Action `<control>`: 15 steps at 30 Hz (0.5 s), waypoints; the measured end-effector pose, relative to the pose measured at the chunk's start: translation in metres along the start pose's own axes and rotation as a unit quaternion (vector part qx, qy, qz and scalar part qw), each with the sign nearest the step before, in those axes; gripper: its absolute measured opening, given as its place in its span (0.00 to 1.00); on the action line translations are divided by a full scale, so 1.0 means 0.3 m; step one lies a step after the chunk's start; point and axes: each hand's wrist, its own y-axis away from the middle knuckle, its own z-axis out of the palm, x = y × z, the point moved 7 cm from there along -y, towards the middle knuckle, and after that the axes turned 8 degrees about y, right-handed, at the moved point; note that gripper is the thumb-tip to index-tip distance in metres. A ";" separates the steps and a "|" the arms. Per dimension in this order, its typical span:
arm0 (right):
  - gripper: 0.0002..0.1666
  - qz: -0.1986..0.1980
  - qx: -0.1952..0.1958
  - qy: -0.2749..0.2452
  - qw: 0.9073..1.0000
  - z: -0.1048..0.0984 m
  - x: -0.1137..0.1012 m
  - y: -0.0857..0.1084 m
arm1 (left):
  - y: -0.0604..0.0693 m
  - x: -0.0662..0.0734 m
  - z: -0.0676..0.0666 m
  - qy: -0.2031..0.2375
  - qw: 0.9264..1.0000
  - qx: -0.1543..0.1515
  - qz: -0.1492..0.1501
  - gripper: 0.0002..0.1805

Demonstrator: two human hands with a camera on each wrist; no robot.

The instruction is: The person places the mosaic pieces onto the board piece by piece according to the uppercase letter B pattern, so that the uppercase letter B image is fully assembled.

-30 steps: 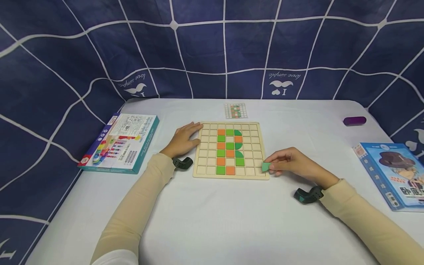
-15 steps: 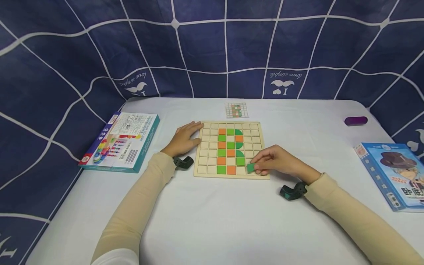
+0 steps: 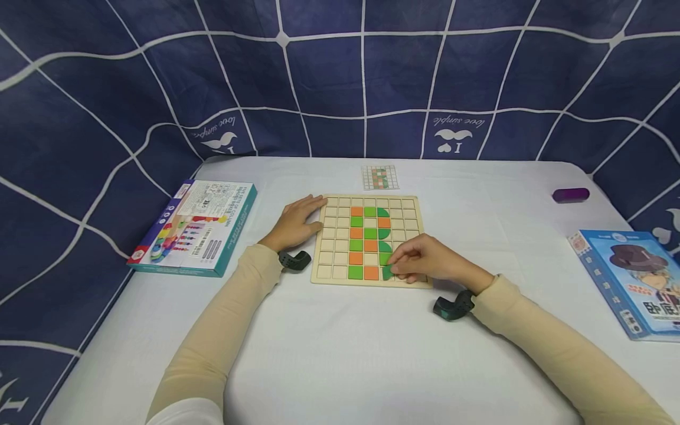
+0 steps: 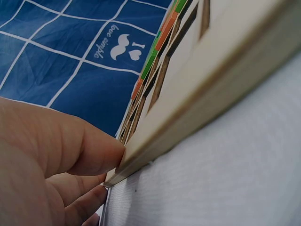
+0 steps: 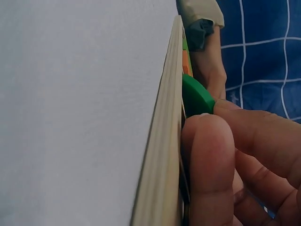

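A square wooden grid board (image 3: 332,260) lies on the white table, with orange and green tiles set in its middle columns. My right hand (image 3: 431,258) pinches a green tile with a curved edge (image 5: 197,95) between thumb and fingers. In the head view this tile is low over the board's nearest row of cells, beside an orange tile (image 3: 371,273); my fingers partly cover it. My left hand (image 3: 294,224) rests at the board's upper left edge with its fingers extended. The left wrist view shows the thumb (image 4: 101,151) touching the wooden rim.
Behind the board lies a small pattern card (image 3: 379,177) with a similar coloured grid. A boxed toy (image 3: 196,230) lies at the left, a blue box (image 3: 632,280) at the right. A purple oblong object (image 3: 571,195) is at the far right.
My right hand has moved left from the board's right edge with the green tile, which is now beside the orange tile in the nearest row. The left hand has stayed in place.
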 end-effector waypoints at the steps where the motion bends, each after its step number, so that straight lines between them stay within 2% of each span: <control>1: 0.09 0.001 0.002 0.006 1.000 0.002 -0.002 -0.003 | -0.001 -0.001 0.000 0.001 1.000 0.000 0.000 0.39; 15: 0.04 -0.004 0.040 0.054 0.998 0.008 -0.018 -0.007 | 0.003 0.002 0.001 -0.005 1.000 -0.001 0.002 0.39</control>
